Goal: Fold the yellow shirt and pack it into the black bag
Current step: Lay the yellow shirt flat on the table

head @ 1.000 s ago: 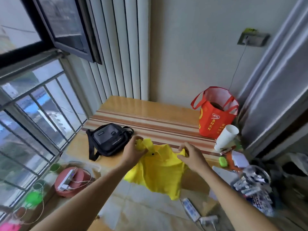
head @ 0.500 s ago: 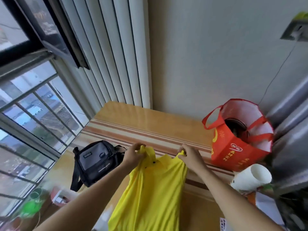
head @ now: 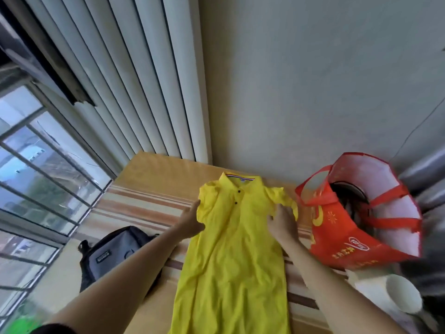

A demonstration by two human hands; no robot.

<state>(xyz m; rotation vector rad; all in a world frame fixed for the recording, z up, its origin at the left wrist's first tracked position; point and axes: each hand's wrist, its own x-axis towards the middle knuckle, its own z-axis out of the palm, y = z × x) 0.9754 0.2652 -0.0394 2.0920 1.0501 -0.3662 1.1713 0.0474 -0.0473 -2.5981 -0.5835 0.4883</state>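
Both hands, left (head: 190, 224) and right (head: 281, 221), lie flat and relaxed on the bright yellow cotton polo shirt (head: 234, 251), small black fabric bag (head: 113, 254) at 9 o'clock.

I see the yellow shirt (head: 231, 249) spread flat and face up in the lower middle of the frame, collar toward the top, two dark buttons on its placket, a striped band inside the neck, short sleeves bunched. The black bag (head: 113, 254) with a grey front panel sits at lower left, just beside the shirt, partly hidden by a forearm.
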